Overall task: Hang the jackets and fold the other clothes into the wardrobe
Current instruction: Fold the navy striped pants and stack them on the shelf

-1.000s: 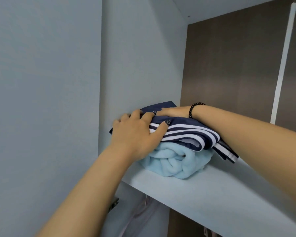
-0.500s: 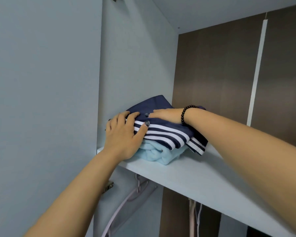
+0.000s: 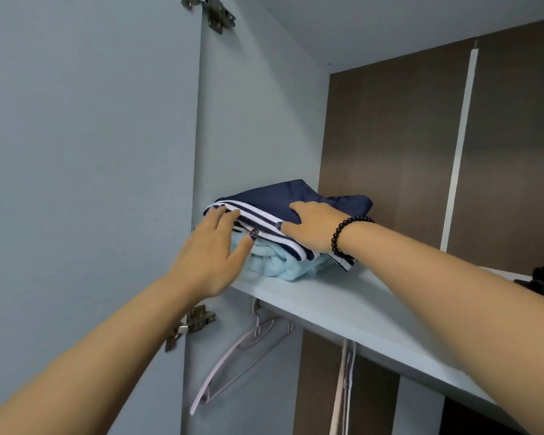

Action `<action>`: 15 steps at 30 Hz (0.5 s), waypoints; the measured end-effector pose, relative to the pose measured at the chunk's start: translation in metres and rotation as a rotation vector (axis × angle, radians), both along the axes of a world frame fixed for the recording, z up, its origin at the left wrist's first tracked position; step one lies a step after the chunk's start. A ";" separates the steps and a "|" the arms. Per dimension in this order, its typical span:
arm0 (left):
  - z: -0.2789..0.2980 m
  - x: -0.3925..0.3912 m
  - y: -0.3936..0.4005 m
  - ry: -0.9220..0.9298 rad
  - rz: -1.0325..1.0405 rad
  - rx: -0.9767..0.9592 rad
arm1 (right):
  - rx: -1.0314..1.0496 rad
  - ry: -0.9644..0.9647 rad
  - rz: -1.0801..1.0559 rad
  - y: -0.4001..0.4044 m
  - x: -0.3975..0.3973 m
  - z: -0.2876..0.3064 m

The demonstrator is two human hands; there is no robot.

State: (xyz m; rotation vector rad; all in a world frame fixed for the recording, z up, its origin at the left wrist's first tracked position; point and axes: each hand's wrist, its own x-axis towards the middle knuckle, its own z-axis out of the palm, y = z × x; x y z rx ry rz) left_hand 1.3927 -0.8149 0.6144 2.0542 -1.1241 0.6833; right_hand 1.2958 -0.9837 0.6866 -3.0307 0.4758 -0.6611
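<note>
Smooth, thin navy cloth with white woven stripes (image 3: 283, 211), matt, folded. Beneath it, soft fluffy pale-blue fleece cloth (image 3: 280, 265), thick and napped. Matt pale grey-blue laminate shelf board (image 3: 336, 299), smooth and even. Brown wood-grain back panel (image 3: 390, 136), dull satin finish. Shiny bare-metal door hinge (image 3: 212, 11). Pale pink plastic clothes hanger (image 3: 233, 365), smooth, slightly glossy. Glossy black round-bead bracelet (image 3: 346, 235).

No text, label, brand, number or sign could be read anywhere in the view.
</note>
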 end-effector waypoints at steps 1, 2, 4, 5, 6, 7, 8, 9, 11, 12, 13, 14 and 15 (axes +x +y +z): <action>-0.001 -0.001 0.009 -0.002 0.003 0.011 | -0.014 -0.005 0.002 0.005 -0.005 -0.004; -0.001 -0.002 0.018 -0.004 0.011 0.024 | -0.034 -0.007 0.004 0.010 -0.010 -0.008; -0.001 -0.001 0.036 -0.006 0.038 0.057 | -0.076 0.009 0.002 0.021 -0.020 -0.012; 0.000 -0.001 0.046 -0.013 0.056 0.078 | -0.088 0.024 0.002 0.026 -0.026 -0.013; 0.002 -0.001 0.055 -0.027 0.075 0.102 | -0.088 0.037 0.003 0.032 -0.031 -0.013; 0.004 -0.001 0.065 -0.047 0.097 0.126 | -0.084 0.047 0.006 0.039 -0.037 -0.012; 0.005 -0.001 0.076 -0.068 0.116 0.152 | -0.084 0.053 0.007 0.048 -0.042 -0.013; 0.006 -0.001 0.087 -0.085 0.131 0.177 | -0.084 0.055 0.003 0.056 -0.046 -0.014; 0.006 0.000 0.112 -0.100 0.145 0.220 | -0.088 0.077 -0.011 0.074 -0.050 -0.018; 0.004 0.000 0.126 -0.103 0.146 0.238 | -0.090 0.086 -0.012 0.084 -0.051 -0.021; 0.002 0.000 0.140 -0.109 0.147 0.252 | -0.083 0.084 -0.005 0.095 -0.051 -0.026; 0.000 0.001 0.154 -0.115 0.149 0.267 | -0.075 0.071 0.009 0.108 -0.050 -0.030; -0.001 0.002 0.169 -0.122 0.153 0.287 | -0.062 0.057 0.029 0.122 -0.049 -0.035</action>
